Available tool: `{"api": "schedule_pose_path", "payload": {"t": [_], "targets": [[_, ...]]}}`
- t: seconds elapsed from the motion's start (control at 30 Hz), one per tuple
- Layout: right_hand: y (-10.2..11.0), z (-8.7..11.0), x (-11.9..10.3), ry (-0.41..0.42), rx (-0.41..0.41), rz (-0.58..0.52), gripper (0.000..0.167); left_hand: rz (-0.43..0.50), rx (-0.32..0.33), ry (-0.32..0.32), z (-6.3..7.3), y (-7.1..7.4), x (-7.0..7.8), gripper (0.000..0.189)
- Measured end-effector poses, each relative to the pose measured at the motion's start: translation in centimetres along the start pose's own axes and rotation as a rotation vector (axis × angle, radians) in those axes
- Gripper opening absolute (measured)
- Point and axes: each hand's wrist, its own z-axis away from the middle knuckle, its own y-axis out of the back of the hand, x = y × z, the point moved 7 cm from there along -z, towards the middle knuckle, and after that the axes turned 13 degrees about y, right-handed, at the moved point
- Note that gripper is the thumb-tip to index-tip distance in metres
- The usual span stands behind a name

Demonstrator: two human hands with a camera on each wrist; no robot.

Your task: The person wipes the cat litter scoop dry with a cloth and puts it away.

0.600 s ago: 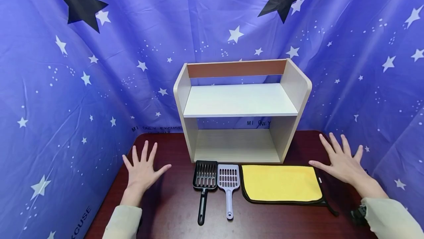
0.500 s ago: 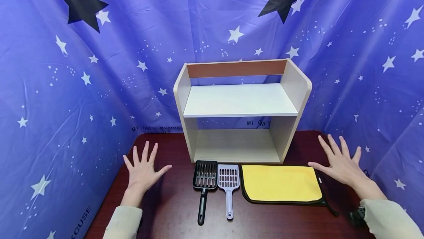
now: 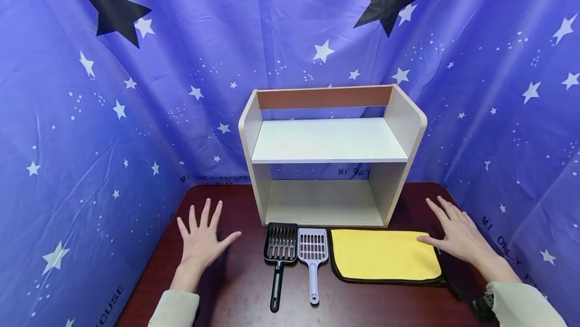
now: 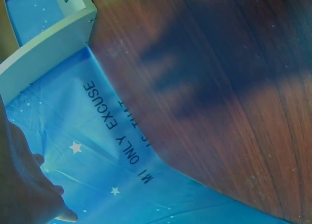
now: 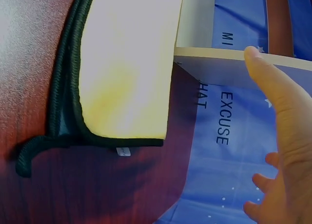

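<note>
On the left side of the table my left hand (image 3: 200,244) is held above the wood with its fingers spread and nothing in it. My right hand (image 3: 463,236), also bare, hovers by the right end of a folded yellow cloth (image 3: 385,255) with dark edging; its thumb tip overlaps the cloth in the head view. In the right wrist view the thumb stands apart from the cloth (image 5: 126,73). Left of the cloth lie a pale lilac slotted litter scoop (image 3: 312,249) and a black slotted litter scoop (image 3: 280,249), side by side, handles toward me.
A two-level wooden shelf (image 3: 329,140) stands at the back of the dark red-brown table (image 3: 235,302), just behind the scoops and cloth. Its two levels hold nothing visible. A blue star-patterned curtain (image 3: 195,65) encloses the back and both sides.
My right hand has moved left and slightly down toward the cloth, its fingers drawing closer together. My left hand has shifted slightly right and down. The head view has tilted up a little.
</note>
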Motion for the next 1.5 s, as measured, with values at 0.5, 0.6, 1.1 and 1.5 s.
{"api": "schedule_pose_path", "payload": {"t": [0.5,0.6,1.1,1.5], "targets": [[-2.2,0.2,-1.3,0.037,-0.035,0.012,0.076,-0.025,-0.048,-0.029,1.5,-0.5,2.6,0.102],[-2.9,0.1,-1.4,0.021,-0.065,0.0,0.075,-0.014,-0.053,-0.034,2.0,-0.6,3.2,0.102],[-4.9,-0.3,-2.6,0.036,-0.042,-0.052,0.067,0.034,-0.013,-0.106,4.3,-0.4,6.2,0.095],[-6.7,-0.7,-3.8,0.044,-0.046,-0.101,0.063,0.1,-0.085,-0.118,5.9,-1.2,8.0,0.092]]}}
